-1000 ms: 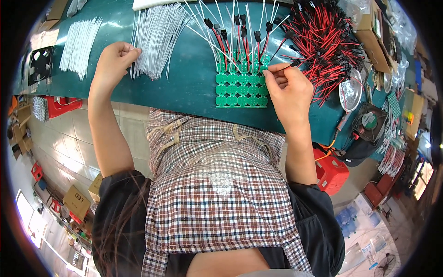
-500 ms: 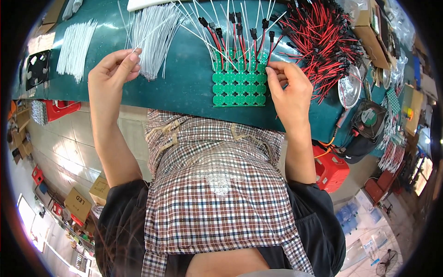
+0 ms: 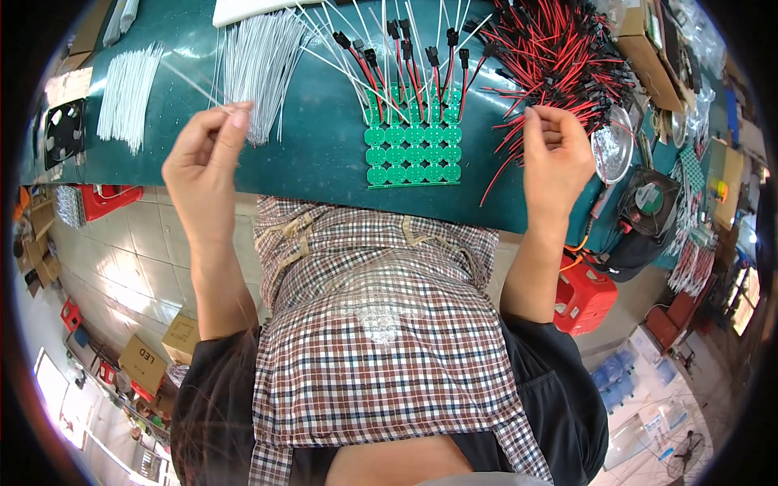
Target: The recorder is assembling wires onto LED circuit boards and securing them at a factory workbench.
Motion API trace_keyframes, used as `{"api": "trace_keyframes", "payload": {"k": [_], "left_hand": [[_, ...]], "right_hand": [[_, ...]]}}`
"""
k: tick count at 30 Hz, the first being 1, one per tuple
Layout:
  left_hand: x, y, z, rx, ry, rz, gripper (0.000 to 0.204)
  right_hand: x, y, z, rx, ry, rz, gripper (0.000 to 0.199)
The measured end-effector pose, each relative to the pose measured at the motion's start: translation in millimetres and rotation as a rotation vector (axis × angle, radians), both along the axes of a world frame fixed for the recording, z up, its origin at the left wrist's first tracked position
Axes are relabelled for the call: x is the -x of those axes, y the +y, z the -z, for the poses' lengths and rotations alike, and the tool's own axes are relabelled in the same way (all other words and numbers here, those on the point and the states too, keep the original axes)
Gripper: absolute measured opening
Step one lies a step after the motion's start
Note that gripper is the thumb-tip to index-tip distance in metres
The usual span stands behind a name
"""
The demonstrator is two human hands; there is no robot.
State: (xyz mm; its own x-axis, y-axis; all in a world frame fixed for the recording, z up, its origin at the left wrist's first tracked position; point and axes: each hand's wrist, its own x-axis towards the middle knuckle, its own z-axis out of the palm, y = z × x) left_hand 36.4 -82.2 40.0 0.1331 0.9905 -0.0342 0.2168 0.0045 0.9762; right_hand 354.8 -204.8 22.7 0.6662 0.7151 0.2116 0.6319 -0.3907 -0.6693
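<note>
The left hand [image 3: 203, 158], upper left of the frame, pinched a blurred white wire [image 3: 197, 86] that slanted away from the white bundle [image 3: 263, 61]. The right hand [image 3: 559, 154] had moved off the right edge of the green circuit board [image 3: 415, 154] to the near side of the red-and-black lead pile [image 3: 559, 53], upper right; its thumb and fingertips nearly met, though whether they gripped a lead I couldn't tell. The rightmost lead [image 3: 464, 85] now stood at the board without fingers on it, so handling there seemed finished for the moment. The board lay between the hands, upper centre, touching neither.
</note>
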Motion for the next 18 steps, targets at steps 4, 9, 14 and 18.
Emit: {"api": "trace_keyframes", "payload": {"k": [4, 9, 14, 18], "left_hand": [[-18, -21, 20, -0.149, -0.060, 0.129, 0.005], [-32, -40, 37, -0.020, -0.079, 0.129, 0.003], [-38, -47, 45, -0.242, 0.239, 0.234, 0.009], [-43, -47, 40, -0.146, 0.211, 0.241, 0.011]], "right_hand": [[-18, 0, 11, 0.125, -0.126, 0.063, 0.013], [-21, 1, 15, 0.149, -0.176, 0.092, 0.015], [-21, -5, 10, -0.228, 0.263, 0.092, 0.008], [-5, -6, 6, -0.507, 0.439, -0.019, 0.018]]}}
